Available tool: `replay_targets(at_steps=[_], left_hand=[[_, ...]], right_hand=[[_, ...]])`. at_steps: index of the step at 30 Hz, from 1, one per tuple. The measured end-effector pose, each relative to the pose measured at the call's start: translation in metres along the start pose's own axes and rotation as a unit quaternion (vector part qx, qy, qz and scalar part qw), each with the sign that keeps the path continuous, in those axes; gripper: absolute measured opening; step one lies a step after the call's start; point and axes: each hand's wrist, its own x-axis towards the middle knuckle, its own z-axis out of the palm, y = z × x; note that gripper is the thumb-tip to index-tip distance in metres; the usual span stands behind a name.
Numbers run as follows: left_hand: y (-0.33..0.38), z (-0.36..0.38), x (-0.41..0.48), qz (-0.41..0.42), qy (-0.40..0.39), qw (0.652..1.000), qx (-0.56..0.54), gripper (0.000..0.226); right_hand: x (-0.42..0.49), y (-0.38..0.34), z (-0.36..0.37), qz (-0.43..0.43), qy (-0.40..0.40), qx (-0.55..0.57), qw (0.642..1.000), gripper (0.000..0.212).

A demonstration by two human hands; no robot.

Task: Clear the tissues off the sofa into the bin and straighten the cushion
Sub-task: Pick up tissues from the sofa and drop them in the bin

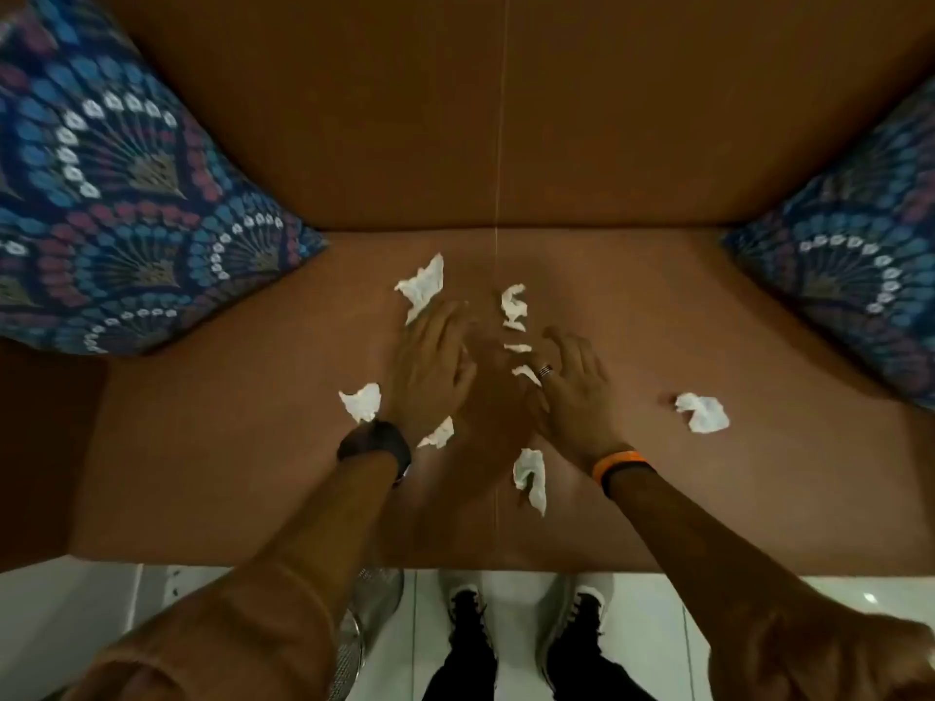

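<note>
Several crumpled white tissues lie scattered on the brown sofa seat [202, 473]. One tissue [421, 285] is just beyond my left hand [435, 366], another tissue [360, 402] lies left of my left wrist, and a third tissue [703, 413] sits apart at the right. More tissue scraps [513, 306] lie between my hands. My right hand [571, 392] hovers with fingers spread over small scraps. Both hands are palm down and hold nothing. A blue patterned cushion [116, 194] leans at the left, tilted; another cushion [860, 245] leans at the right.
A metal mesh bin [372, 604] stands on the white tiled floor [657, 624] below the sofa's front edge, partly hidden by my left arm. My feet in black shoes [526, 629] stand beside it. The sofa backrest [506, 118] rises behind the seat.
</note>
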Motion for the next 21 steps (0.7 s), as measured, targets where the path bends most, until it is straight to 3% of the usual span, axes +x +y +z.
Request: replay_targets(at_steps=[3, 5, 7, 11, 17, 21], left_hand=[[-0.025, 0.027, 0.016, -0.017, -0.001, 1.0, 0.004, 0.035], [-0.039, 0.035, 0.036, -0.052, 0.019, 0.998, 0.016, 0.028], [-0.05, 0.044, 0.056, -0.084, 0.034, 0.995, 0.032, 0.027], [-0.072, 0.062, 0.087, -0.133, -0.07, 0.988, 0.033, 0.027], [-0.068, 0.07, 0.09, -0.179, -0.025, 0.983, -0.021, 0.025], [-0.058, 0.063, 0.067, -0.129, -0.009, 0.989, -0.068, 0.027]], right_hand=[[-0.004, 0.005, 0.038, 0.021, -0.043, -0.04, 0.998, 0.043], [0.0, 0.008, 0.055, 0.03, -0.044, -0.04, 0.998, 0.029], [0.007, 0.01, 0.066, 0.024, -0.02, -0.021, 0.999, 0.019], [0.021, 0.011, 0.072, -0.005, 0.039, 0.014, 0.999, 0.011], [0.08, 0.011, 0.071, 0.001, 0.103, 0.064, 0.993, 0.003], [0.107, 0.017, 0.08, 0.009, 0.001, 0.068, 0.998, 0.014]])
